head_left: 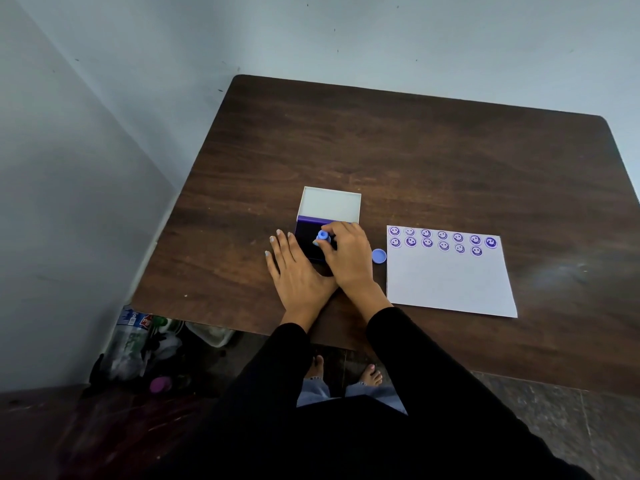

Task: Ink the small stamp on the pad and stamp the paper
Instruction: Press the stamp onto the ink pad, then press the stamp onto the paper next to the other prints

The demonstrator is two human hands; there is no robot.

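Observation:
My right hand [348, 258] grips a small light-blue stamp [323, 236] and holds it upright on the dark purple ink pad [306, 239]. The pad's white lid [330, 203] stands open behind it. My left hand [296, 271] lies flat on the table with fingers spread, touching the pad's left side. To the right lies a white sheet of paper [448, 282] with two rows of purple smiley prints along its top. The stamp's blue cap [379, 256] rests between the pad and the paper.
The dark wooden table [415, 161] stands in a corner against grey walls. Plastic bottles and bags [138, 344] lie on the floor below the table's left front corner. Bare feet show under the table's front edge.

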